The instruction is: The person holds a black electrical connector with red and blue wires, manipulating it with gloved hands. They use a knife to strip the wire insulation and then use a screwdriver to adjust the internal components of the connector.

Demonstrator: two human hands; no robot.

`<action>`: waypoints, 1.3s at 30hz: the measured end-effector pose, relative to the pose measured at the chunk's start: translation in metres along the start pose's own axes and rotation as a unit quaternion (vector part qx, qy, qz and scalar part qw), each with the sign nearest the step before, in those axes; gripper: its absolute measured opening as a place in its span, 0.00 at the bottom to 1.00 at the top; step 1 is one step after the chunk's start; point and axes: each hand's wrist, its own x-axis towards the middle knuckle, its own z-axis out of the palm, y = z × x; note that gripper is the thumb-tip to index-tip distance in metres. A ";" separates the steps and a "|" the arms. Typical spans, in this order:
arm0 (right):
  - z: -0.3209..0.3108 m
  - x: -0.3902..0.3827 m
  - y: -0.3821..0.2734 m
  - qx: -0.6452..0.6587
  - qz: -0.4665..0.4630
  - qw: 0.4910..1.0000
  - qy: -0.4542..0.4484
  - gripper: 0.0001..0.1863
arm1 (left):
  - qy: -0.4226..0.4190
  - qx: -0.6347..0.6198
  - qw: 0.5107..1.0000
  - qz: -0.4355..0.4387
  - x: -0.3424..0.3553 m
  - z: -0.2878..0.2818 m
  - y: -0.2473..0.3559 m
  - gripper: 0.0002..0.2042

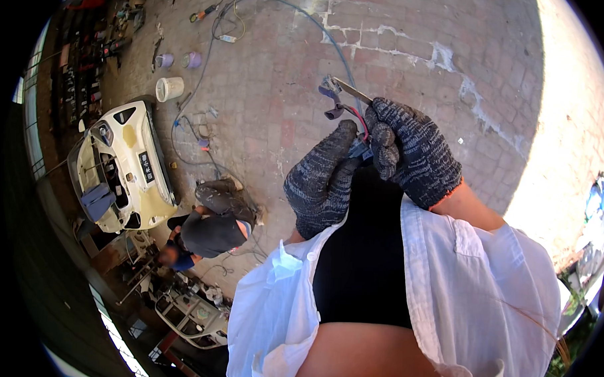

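Grey-pink brick paving [273,68] lies below the right hand [413,149] and left hand [321,181], both in speckled dark-grey knit gloves [428,163]; a crumpled bundle of red and purplish wires [352,111] juts from the left's grip, the right pinching a thin, flat, brownish strip [353,90]

The person's gloved left hand [319,184] is raised before the body, its digits curled inward. The gloved right hand [420,149] sits close beside it, reaching higher, fingers bent in a pinch, its forearm [471,209] slanting up and inward.
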 end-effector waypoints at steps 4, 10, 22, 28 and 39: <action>-0.007 0.003 -0.004 0.428 0.243 0.865 0.097 0.11 | 0.042 -0.103 0.993 -0.038 -0.002 0.004 0.010 0.17; -0.009 -0.006 -0.011 0.366 0.211 0.904 0.058 0.15 | 0.059 -0.169 0.981 -0.075 -0.004 0.006 0.013 0.21; -0.018 -0.015 -0.021 0.185 0.167 0.958 -0.144 0.19 | 0.067 -0.151 0.986 -0.009 -0.001 0.004 0.008 0.19; -0.015 -0.016 -0.022 0.217 0.191 0.945 -0.152 0.19 | 0.078 -0.141 0.987 0.020 -0.005 0.005 0.000 0.19; -0.014 -0.015 -0.015 0.259 0.183 0.937 -0.144 0.18 | 0.045 -0.257 0.965 -0.004 -0.007 0.009 0.000 0.19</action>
